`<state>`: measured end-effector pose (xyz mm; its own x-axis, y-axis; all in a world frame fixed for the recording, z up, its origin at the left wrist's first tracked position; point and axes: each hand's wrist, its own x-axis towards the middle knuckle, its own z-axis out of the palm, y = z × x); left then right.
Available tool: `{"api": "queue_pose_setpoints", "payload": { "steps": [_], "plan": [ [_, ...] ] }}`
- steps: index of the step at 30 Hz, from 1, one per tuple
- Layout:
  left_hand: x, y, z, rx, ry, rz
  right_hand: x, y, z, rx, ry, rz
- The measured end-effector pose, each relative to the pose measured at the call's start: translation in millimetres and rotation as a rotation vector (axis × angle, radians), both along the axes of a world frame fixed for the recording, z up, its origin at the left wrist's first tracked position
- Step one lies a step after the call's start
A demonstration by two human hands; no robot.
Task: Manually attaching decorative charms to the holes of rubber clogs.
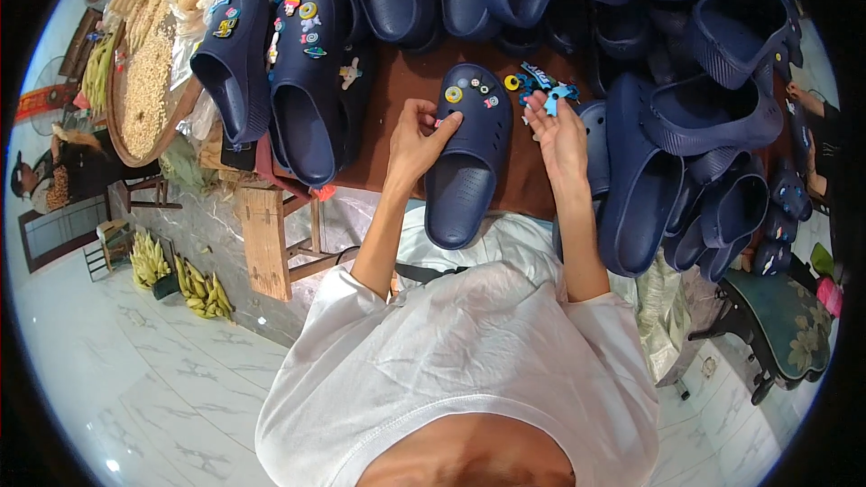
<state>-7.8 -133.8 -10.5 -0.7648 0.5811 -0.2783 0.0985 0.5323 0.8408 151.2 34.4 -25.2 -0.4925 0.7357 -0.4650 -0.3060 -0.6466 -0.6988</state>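
A navy clog (471,133) lies in front of me with its toe pointing away, its upper dotted with several small colourful shoe charms. My left hand (417,144) grips the clog's left side, thumb on the upper beside a small pink charm and fingers partly hidden along the edge. To the right of the clog, my right hand (565,146) is palm up, pinching a light blue shoe charm (553,105) at its fingertips. Just beyond that hand, a small pile of blue, black and yellow charms (532,78) rests on the brown tabletop (394,81).
Many undecorated navy clogs (631,171) crowd the right and far side. Decorated clogs (307,117) stand at the left. Further left are a round tray of pale kernels (149,99), a wooden stool (263,239) and bananas (203,289). A green-seated chair (783,320) stands at right.
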Motion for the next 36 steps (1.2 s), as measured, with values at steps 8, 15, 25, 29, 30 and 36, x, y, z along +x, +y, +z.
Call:
{"api": "queue_pose_setpoints", "payload": {
  "steps": [8,15,25,29,30,36],
  "plan": [
    [-7.5,6.1,24.9,-0.147,0.179,-0.217,3.2,-12.4,8.6,0.179,-0.038,-0.043],
    [-7.4,10.2,19.5,-0.205,0.444,-0.371,18.2,-74.2,2.4,0.446,-0.197,0.127],
    [-2.9,12.1,13.5,-0.085,0.438,-0.306,9.8,-97.1,11.3,0.974,-0.506,0.267],
    [1.3,1.2,22.4,-0.055,0.142,-0.207,13.6,-93.0,8.9,0.962,-0.504,0.258],
    [-0.4,-2.5,13.4,-0.047,0.089,-0.170,14.3,-90.3,9.6,0.938,-0.511,0.284],
    [-13.0,-6.0,13.4,-0.035,-0.280,-0.165,10.0,-91.5,9.1,0.985,-0.525,0.262]
  ]
}}
